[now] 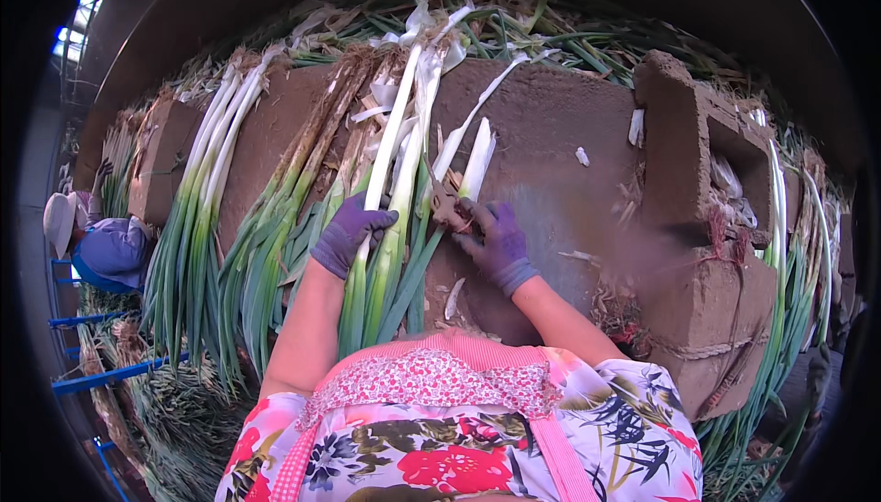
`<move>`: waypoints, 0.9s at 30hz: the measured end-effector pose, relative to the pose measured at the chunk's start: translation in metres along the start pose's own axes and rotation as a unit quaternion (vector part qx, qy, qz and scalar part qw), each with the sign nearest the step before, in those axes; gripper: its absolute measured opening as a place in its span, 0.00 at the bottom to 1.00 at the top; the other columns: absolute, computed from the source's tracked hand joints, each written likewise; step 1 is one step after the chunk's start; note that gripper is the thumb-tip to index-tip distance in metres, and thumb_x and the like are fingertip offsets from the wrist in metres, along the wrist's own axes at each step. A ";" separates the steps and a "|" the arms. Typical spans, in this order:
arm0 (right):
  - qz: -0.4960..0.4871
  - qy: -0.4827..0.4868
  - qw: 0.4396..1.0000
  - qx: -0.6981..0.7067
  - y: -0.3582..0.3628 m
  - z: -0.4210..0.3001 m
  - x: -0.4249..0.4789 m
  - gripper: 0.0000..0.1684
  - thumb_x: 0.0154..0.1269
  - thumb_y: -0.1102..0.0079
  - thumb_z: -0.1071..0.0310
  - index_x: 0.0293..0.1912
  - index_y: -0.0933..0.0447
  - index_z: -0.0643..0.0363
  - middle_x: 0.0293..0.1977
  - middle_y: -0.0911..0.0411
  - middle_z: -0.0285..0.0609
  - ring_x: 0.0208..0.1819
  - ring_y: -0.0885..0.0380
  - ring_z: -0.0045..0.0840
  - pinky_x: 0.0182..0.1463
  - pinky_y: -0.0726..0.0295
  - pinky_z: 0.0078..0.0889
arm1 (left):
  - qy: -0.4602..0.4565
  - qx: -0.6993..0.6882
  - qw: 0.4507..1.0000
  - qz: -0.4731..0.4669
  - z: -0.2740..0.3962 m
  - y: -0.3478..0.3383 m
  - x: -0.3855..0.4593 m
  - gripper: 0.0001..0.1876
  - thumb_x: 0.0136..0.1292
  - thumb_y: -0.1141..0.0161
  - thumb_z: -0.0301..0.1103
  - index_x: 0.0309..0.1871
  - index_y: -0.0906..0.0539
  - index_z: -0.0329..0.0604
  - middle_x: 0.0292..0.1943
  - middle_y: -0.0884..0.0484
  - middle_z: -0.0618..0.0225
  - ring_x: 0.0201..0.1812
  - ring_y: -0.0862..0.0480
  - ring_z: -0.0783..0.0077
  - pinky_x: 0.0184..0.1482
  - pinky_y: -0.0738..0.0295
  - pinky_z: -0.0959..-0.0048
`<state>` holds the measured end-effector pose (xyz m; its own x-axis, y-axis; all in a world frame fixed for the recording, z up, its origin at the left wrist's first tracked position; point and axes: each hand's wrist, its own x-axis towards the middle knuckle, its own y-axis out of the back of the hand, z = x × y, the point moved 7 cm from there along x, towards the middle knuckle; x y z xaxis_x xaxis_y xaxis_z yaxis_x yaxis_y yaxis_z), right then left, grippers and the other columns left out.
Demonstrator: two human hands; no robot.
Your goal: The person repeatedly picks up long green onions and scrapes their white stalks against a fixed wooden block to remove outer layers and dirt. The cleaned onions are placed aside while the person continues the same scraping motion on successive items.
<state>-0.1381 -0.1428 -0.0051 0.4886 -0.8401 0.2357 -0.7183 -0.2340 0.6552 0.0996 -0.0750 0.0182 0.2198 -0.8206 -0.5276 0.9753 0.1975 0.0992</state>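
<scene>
My left hand point(354, 233), in a grey-purple glove, is closed around a long Welsh onion point(391, 134), whose white shank points away from me and whose green leaves run towards my apron. Another pale stalk point(411, 158) lies right beside it, against my thumb. My gloved right hand point(494, 239) grips a dirt-caked tool point(449, 211) with a thin nozzle, like an air blow gun. Its tip is close to the stalks. Just beyond this hand is a short, thick white shank point(478, 161). Some fingers of both hands are hidden.
Unpeeled onions point(303, 171) with brown skins lie left of my hands, and clean white ones point(220, 130) farther left. Concrete blocks point(719, 326) stand at the right. Peelings and leaves point(550, 27) are heaped along the far edge. Another person point(110, 254) is at the far left.
</scene>
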 end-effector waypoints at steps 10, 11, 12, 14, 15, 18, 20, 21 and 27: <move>0.097 -0.032 0.994 -0.047 -0.017 0.026 0.123 0.27 0.56 0.30 0.55 0.55 0.20 0.51 0.44 0.24 0.49 0.51 0.24 0.45 0.52 0.20 0.46 | 0.040 -0.035 0.999 0.009 -0.022 -0.008 -0.037 0.14 0.57 0.29 0.28 0.45 0.20 0.38 0.26 0.20 0.73 0.19 0.25 0.82 0.22 0.30 0.80; 0.097 -0.046 0.993 -0.051 -0.017 0.029 0.127 0.27 0.56 0.30 0.55 0.55 0.20 0.51 0.44 0.24 0.49 0.51 0.24 0.45 0.52 0.20 0.46 | 0.022 0.000 1.000 0.012 -0.020 -0.006 -0.037 0.14 0.57 0.29 0.28 0.45 0.20 0.38 0.26 0.20 0.72 0.19 0.25 0.82 0.22 0.30 0.81; 0.093 -0.056 0.992 -0.056 -0.016 0.028 0.131 0.27 0.55 0.30 0.55 0.55 0.20 0.51 0.44 0.24 0.49 0.51 0.24 0.45 0.52 0.20 0.46 | 0.005 0.030 0.999 0.018 -0.023 -0.003 -0.039 0.15 0.57 0.29 0.28 0.45 0.20 0.37 0.26 0.20 0.72 0.19 0.25 0.82 0.22 0.30 0.81; 0.087 -0.078 0.991 -0.063 -0.017 0.034 0.135 0.27 0.55 0.30 0.54 0.55 0.20 0.51 0.45 0.24 0.49 0.52 0.24 0.45 0.54 0.21 0.45 | -0.020 0.049 0.998 0.014 -0.030 0.001 -0.040 0.16 0.57 0.28 0.27 0.46 0.21 0.36 0.25 0.21 0.72 0.19 0.26 0.82 0.21 0.31 0.81; 0.097 -0.075 0.991 -0.045 -0.016 0.033 0.132 0.27 0.55 0.30 0.54 0.55 0.20 0.50 0.45 0.24 0.49 0.53 0.25 0.45 0.54 0.21 0.46 | -0.030 0.059 0.998 0.014 -0.035 0.003 -0.043 0.16 0.57 0.28 0.27 0.47 0.21 0.36 0.25 0.21 0.72 0.18 0.26 0.83 0.20 0.31 0.81; 0.124 -0.072 0.989 -0.025 -0.011 0.034 0.108 0.29 0.55 0.30 0.53 0.57 0.21 0.48 0.46 0.25 0.49 0.54 0.25 0.45 0.53 0.20 0.47 | 0.007 0.030 0.999 0.018 -0.043 0.010 -0.046 0.16 0.57 0.29 0.27 0.47 0.21 0.36 0.24 0.21 0.72 0.17 0.26 0.82 0.19 0.32 0.80; 0.130 -0.067 0.987 -0.065 -0.005 0.040 0.088 0.31 0.55 0.30 0.53 0.59 0.22 0.46 0.47 0.26 0.49 0.53 0.25 0.45 0.53 0.20 0.47 | 0.068 -0.026 0.997 0.028 -0.028 0.002 -0.056 0.15 0.57 0.29 0.27 0.46 0.21 0.36 0.24 0.21 0.72 0.17 0.26 0.81 0.19 0.32 0.80; 0.114 -0.060 0.990 -0.058 -0.005 0.035 0.084 0.32 0.55 0.30 0.53 0.60 0.23 0.46 0.47 0.26 0.49 0.53 0.25 0.45 0.53 0.20 0.47 | 0.009 0.015 1.000 0.018 -0.046 0.007 -0.047 0.15 0.56 0.28 0.27 0.45 0.20 0.36 0.23 0.20 0.72 0.17 0.25 0.81 0.19 0.31 0.80; 0.038 -0.060 0.997 -0.015 -0.015 0.020 0.064 0.30 0.57 0.31 0.52 0.59 0.23 0.46 0.48 0.26 0.48 0.53 0.24 0.46 0.55 0.21 0.47 | -0.067 0.084 0.994 0.032 -0.055 0.007 -0.028 0.14 0.55 0.28 0.26 0.43 0.19 0.37 0.24 0.20 0.72 0.19 0.25 0.80 0.22 0.30 0.80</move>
<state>-0.1059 -0.2024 -0.0146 0.3693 -0.9080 0.1980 -0.7342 -0.1545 0.6611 0.0985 -0.0210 -0.0129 0.2723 -0.8749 -0.4005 0.9468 0.1694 0.2737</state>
